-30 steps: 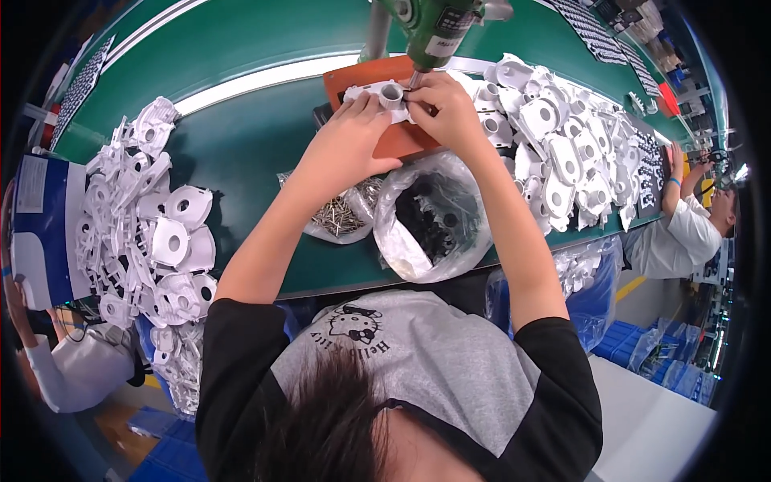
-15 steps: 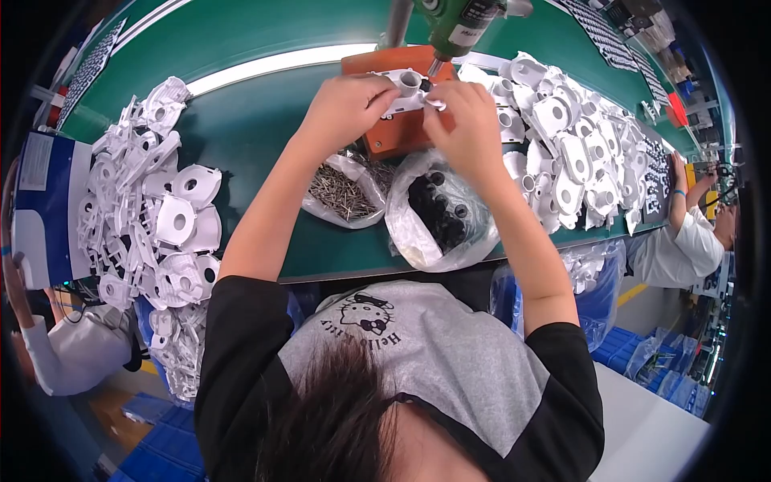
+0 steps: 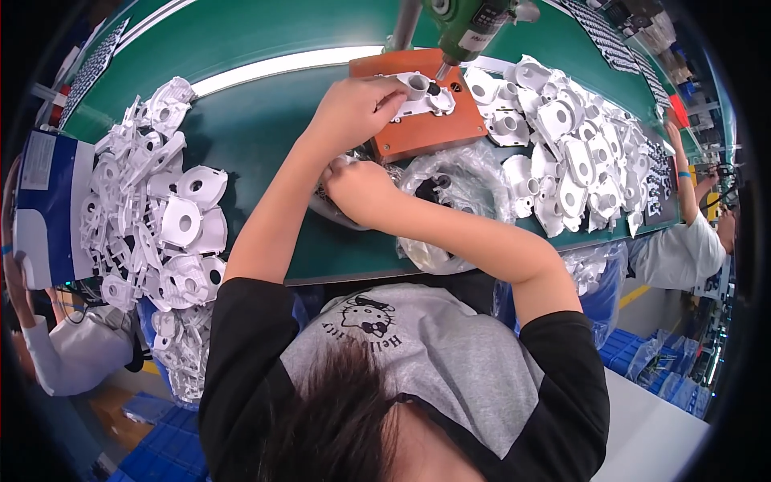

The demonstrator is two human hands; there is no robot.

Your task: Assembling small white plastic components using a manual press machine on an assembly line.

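White housing (image 3: 413, 108) lies on our orange block (image 3: 434, 136), a black insert (image 3: 434, 88) already beside its tube; whether it is fastened, we cannot tell. Our left hand (image 3: 353, 111) curls at the block's left edge, grip unclear. Our right hand (image 3: 361, 189) dips near its front-left corner, fingertips hidden. Loose white parts (image 3: 580, 161) right of the block look like work left.
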